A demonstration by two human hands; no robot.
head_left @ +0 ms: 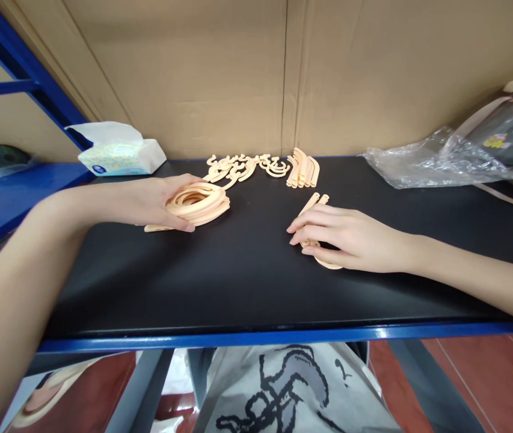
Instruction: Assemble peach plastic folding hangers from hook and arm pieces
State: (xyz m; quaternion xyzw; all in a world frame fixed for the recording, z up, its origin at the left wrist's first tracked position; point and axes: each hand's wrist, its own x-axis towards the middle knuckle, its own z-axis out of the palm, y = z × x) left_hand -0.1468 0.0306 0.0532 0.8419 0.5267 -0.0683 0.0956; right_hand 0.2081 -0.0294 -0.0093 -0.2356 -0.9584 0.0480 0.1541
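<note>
My left hand (161,201) curls round a stack of curved peach-coloured strips (206,207) at the left of the black tabletop, thumb at the near side and fingers over the far side. Its palm hides part of the stack. To the right, my right hand (341,237) lies over a few more peach-coloured curved strips (313,201), its fingers bent round them. Straight ends stick out beyond the fingers, and a rounded part (331,264) shows below the thumb. The palm covers the rest.
At the back lie small hooked peach pieces (238,165) in a loose heap, beside a bunch of bent strips (302,168). A tissue pack (121,153) stands back left. Clear plastic wrap (436,159) and a bag (504,126) sit back right. Cardboard (193,78) rises behind the black tabletop (238,282).
</note>
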